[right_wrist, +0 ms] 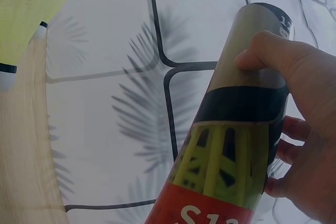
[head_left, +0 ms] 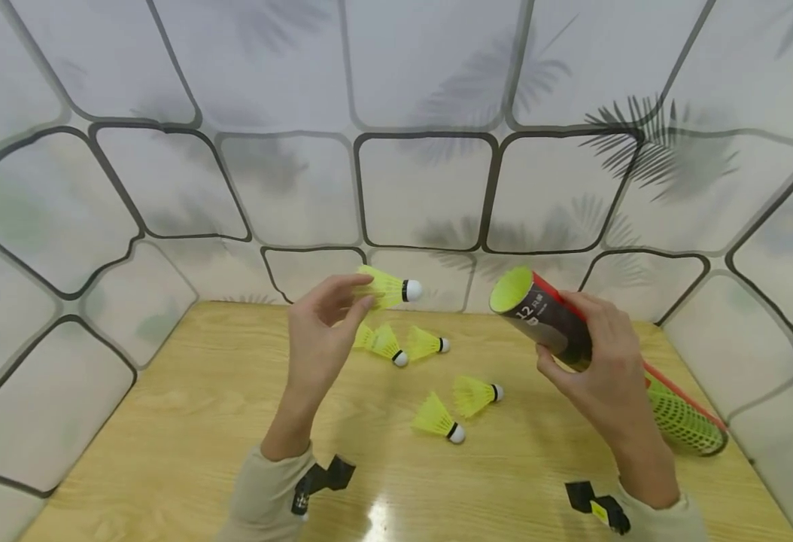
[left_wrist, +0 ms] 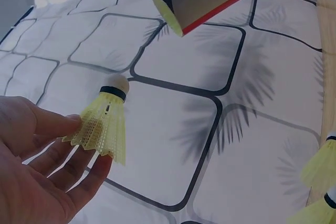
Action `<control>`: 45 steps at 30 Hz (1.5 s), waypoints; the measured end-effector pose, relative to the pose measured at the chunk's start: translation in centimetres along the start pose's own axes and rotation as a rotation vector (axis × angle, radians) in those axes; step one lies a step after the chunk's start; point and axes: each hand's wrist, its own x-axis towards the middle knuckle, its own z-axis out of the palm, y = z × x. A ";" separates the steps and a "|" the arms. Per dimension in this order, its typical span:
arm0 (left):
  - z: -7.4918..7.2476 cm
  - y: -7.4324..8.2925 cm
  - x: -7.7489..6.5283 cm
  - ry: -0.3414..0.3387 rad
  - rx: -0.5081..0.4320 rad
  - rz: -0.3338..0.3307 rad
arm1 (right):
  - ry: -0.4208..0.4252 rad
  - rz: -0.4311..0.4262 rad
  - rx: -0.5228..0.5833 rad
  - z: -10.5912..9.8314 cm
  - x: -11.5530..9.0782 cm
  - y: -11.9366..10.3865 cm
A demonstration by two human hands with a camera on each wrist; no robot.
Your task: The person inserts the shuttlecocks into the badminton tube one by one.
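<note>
My left hand (head_left: 322,324) pinches a yellow shuttlecock (head_left: 386,288) by its skirt, thumb on one side and fingers on the other. Its white, black-banded cork points right in the head view and up in the left wrist view (left_wrist: 107,121). My right hand (head_left: 603,361) grips a long shuttlecock tube (head_left: 552,324), thumb and fingers around its dark upper part. The tube is tilted, its round mouth turned up and left, apart from the held shuttlecock. Yellow-green skirts show through its see-through lower part. The palm hides some of the tube.
Several yellow shuttlecocks lie on the wooden table (head_left: 186,421): one nearest the front (head_left: 437,418), another beside it (head_left: 475,395), others farther back (head_left: 423,344). Patterned pale cloth walls (head_left: 426,192) stand behind and at both sides.
</note>
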 end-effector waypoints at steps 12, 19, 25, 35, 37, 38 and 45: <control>3.4 -0.6 0.3 -0.062 -0.040 0.081 | -0.045 0.031 -0.019 0.3 -0.4 -0.7; 5.3 -0.5 0.5 -0.095 -0.040 0.110 | -0.049 0.027 -0.013 0.6 -0.4 -0.8; 6.3 -0.2 0.6 -0.122 -0.025 0.131 | -0.054 0.022 -0.002 0.9 -0.5 -0.9; 7.4 -0.2 0.6 -0.187 0.042 0.162 | -0.032 -0.013 0.029 1.0 -0.4 -0.8; 7.5 -0.2 0.6 -0.197 0.055 0.171 | -0.029 -0.019 0.033 1.1 -0.4 -0.7; 7.5 -0.2 0.5 -0.202 0.059 0.175 | -0.027 -0.024 0.035 1.2 -0.3 -0.7; 7.7 0.2 0.7 -0.233 0.077 0.235 | -0.042 -0.042 0.034 1.3 0.2 -1.1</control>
